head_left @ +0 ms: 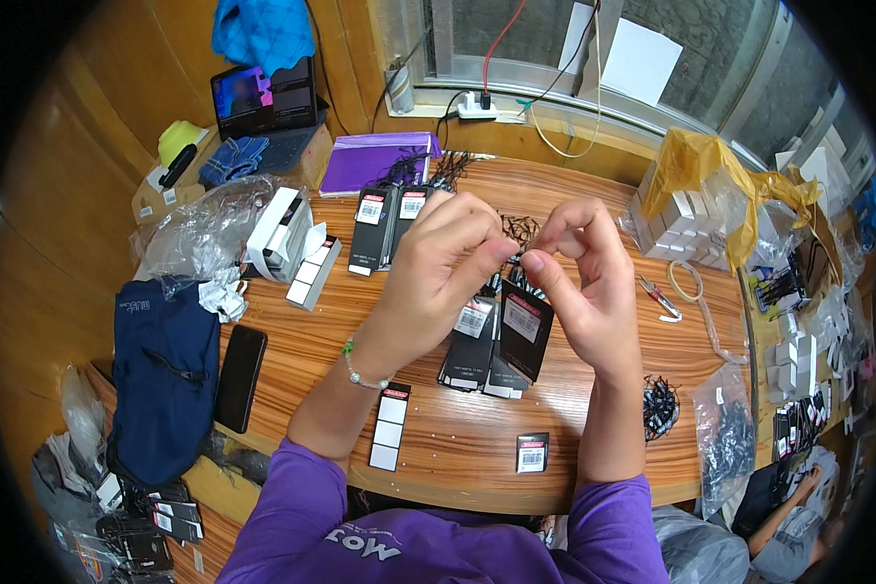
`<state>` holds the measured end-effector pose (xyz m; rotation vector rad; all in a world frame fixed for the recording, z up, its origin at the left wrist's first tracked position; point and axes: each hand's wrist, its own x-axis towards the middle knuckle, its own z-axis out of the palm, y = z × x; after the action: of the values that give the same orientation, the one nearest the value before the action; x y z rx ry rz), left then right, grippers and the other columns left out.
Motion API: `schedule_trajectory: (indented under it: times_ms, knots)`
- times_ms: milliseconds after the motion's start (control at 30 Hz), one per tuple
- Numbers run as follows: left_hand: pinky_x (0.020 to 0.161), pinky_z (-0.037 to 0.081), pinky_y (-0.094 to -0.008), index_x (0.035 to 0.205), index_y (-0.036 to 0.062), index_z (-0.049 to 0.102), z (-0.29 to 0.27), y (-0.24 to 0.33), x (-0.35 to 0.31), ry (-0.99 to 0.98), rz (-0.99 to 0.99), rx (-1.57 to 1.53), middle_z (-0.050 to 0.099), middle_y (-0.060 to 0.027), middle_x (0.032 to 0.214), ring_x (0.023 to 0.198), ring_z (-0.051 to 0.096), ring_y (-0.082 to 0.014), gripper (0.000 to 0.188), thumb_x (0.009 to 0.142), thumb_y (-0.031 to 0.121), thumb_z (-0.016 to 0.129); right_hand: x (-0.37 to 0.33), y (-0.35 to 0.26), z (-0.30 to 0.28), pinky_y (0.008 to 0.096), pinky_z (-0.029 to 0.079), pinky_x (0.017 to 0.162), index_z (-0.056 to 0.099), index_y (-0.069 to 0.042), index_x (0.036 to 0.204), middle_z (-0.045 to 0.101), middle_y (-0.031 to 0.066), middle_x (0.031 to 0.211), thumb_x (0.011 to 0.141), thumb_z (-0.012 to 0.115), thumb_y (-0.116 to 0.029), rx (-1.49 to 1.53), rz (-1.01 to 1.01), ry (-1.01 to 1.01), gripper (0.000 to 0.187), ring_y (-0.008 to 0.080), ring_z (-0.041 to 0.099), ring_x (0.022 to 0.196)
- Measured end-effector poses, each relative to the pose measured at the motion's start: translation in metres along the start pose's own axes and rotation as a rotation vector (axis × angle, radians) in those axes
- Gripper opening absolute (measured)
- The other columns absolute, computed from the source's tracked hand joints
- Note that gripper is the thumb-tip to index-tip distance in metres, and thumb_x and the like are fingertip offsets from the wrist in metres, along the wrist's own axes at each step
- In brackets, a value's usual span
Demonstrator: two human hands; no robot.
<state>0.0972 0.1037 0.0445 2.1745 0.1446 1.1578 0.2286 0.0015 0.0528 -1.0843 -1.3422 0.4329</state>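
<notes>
Tag (527, 333): apparently dangling nearside of the fingertips (534, 261), running lengthwise near-far, hanging closer to right hand (591, 287) than left hand (436, 273); pinching with both, cannot tell what.

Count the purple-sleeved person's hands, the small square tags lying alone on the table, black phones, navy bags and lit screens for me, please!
Hands: 2 (left hand, right hand)
Small square tag: 1
Black phone: 1
Navy bag: 1
Lit screen: 1
Total: 6
</notes>
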Motion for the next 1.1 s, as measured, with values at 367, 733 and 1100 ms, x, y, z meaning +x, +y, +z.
schedule_trajectory:
  times_ms: [367,733,1100]
  knots:
    - [0.07,0.037,-0.0283,0.077,-0.0005,0.056,-0.005,0.008,-0.002,-0.165,-0.195,-0.317,0.049,-0.0052,0.076,0.075,0.045,-0.0174,0.022,0.087,0.019,0.055,0.006,0.018,-0.006,0.0204,0.042,0.067,0.045,-0.004,0.096,0.052,0.0032,0.083,0.079,0.065,-0.004,0.534,0.065,-0.189,0.026,0.0073,0.05,0.077]
    - [0.066,0.035,-0.0249,0.078,-0.0011,0.053,0.001,0.013,-0.008,-0.128,-0.227,-0.4,0.041,-0.0039,0.076,0.073,0.042,-0.0137,0.026,0.09,0.022,0.053,0.005,0.022,-0.002,0.0205,0.04,0.069,0.047,-0.005,0.093,0.048,-0.0002,0.083,0.079,0.067,-0.007,0.563,0.08,-0.198,0.024,0.0062,0.047,0.077]
    - [0.077,0.036,-0.0337,0.086,0.0002,0.056,0.002,-0.009,-0.002,0.084,-0.079,-0.065,0.05,-0.008,0.081,0.08,0.046,-0.0224,0.03,0.088,0.03,0.053,0.006,0.023,-0.002,0.0226,0.042,0.067,0.055,-0.002,0.076,0.053,0.0032,0.074,0.093,0.045,-0.031,0.295,0.203,-0.351,0.035,0.0104,0.051,0.073]
